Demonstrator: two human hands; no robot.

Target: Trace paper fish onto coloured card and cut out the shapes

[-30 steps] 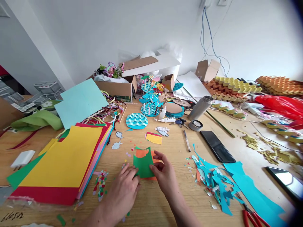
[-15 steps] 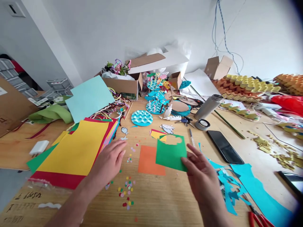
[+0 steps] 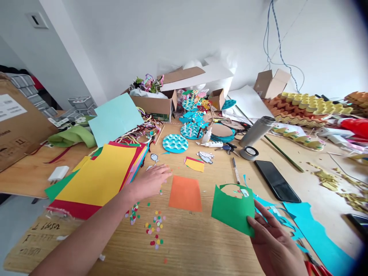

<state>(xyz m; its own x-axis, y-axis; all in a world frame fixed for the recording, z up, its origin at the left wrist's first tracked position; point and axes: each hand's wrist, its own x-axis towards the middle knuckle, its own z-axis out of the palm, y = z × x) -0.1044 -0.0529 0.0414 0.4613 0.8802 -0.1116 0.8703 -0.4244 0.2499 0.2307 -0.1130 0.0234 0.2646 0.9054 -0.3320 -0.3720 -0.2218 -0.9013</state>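
My right hand (image 3: 277, 241) pinches the right edge of a green sheet of paper (image 3: 231, 211), which has a rounded piece cut out of its top edge. The sheet is tilted above the table. My left hand (image 3: 153, 179) reaches over the table with its fingers stretched forward and holds nothing that I can see. Just right of its fingers lies a square of orange paper (image 3: 185, 194). A cut-out paper fish (image 3: 154, 157) rests beyond the left hand. Small colored paper dots (image 3: 155, 228) are scattered nearer to me.
Stacked colored sheets (image 3: 100, 176) lie on the left. Ahead are a wavy blue disc (image 3: 175, 143), glue bottles (image 3: 211, 144) and more fish cut-outs (image 3: 206, 156). On the right are a pen (image 3: 235, 170), a phone (image 3: 277, 181), blue scraps (image 3: 313, 234) and red-handled scissors (image 3: 316, 266).
My right hand has moved the green sheet right and toward me, away from the orange square. The left hand has shifted right, its fingers now stretched further out.
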